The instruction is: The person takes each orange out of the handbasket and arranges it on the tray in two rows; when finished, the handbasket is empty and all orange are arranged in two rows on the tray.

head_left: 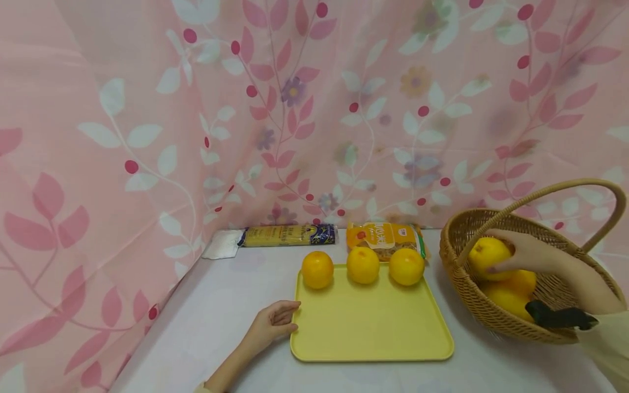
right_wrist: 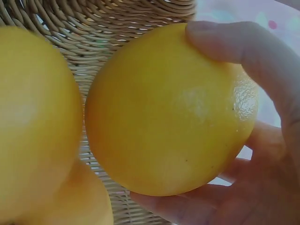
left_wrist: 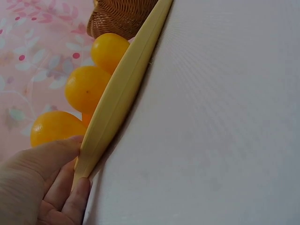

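From the head, the left hand (head_left: 271, 326) is at the near-left side of a yellow tray (head_left: 373, 330) on the worktop (head_left: 211, 316), its fingers and thumb at the rim. The right hand (head_left: 530, 255) reaches into a wicker basket (head_left: 463, 286) and grasps one yellow-orange fruit (head_left: 489, 256), with two more fruits (head_left: 508, 303) just beneath it. Three fruits (head_left: 363, 266) line the tray's far edge, ahead and to the right of the left hand. I judge the work part done: three fruits out on the tray, the gripped one not yet there, two others left in the basket. Beyond the tray lie an orange packet (head_left: 385, 241) and a yellow-and-blue packet (head_left: 285, 235).

The left wrist camera shows what the head view leaves uncertain: the left hand's digits lie on both sides of the rim, pinching it (whether that edge is raised, I cannot tell).

From the right wrist, the right hand's grip is plain: thumb over one side of the fruit, fingers curled round the other. The neighbouring fruits are cut off by the frame, and the tray is absent here.
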Tool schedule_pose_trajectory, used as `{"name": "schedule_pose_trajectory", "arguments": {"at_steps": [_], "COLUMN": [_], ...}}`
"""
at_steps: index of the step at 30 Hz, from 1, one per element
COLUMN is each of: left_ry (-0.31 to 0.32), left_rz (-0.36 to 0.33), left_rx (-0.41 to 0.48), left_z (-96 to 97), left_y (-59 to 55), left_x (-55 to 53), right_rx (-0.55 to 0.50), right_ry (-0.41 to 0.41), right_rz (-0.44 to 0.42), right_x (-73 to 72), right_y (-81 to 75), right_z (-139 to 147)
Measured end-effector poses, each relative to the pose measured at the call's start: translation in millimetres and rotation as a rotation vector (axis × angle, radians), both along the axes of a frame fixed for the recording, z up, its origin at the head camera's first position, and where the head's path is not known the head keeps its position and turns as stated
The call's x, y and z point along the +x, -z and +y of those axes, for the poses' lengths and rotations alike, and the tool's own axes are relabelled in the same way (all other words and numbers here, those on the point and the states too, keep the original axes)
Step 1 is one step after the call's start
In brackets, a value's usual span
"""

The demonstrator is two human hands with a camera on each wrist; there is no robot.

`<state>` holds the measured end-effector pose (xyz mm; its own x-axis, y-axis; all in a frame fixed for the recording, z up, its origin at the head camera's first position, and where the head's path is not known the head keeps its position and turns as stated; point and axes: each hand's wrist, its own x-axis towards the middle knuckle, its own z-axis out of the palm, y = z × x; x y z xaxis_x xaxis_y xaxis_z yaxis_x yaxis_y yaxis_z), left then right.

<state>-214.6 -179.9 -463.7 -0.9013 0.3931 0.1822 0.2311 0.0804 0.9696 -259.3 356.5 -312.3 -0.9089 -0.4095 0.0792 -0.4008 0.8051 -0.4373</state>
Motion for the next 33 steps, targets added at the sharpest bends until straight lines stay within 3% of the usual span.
{"name": "schedule_pose_trajectory", "arguments": {"at_steps": [8, 14, 27, 33], "left_ry": [-0.01, -0.009, -0.015, -0.013], "left_rz": [-0.009, -0.009, -0.015, -0.033], "left_rx": [-0.049, -0.035, -0.038, -0.032], "left_z": [-0.8, -1.5, -0.7, -0.5], "left_y": [0.6, 2.0, -0.2, -0.4], "left_x": [-0.6, -2.1, 1.3, 0.4], "right_rx": [0.004, -0.046, -0.23, -0.402], "right_ry": [0.081, 0.076, -0.04, -0.196], "right_rz": [0.061, 0.141, 0.184, 0.144], "right_x": [23.2, 35.7, 62.5, 67.9], "right_y": [-11.7, -18.5, -21.1, -19.7], "right_z": [-0.1, -2.5, -10.8, -29.0]}}
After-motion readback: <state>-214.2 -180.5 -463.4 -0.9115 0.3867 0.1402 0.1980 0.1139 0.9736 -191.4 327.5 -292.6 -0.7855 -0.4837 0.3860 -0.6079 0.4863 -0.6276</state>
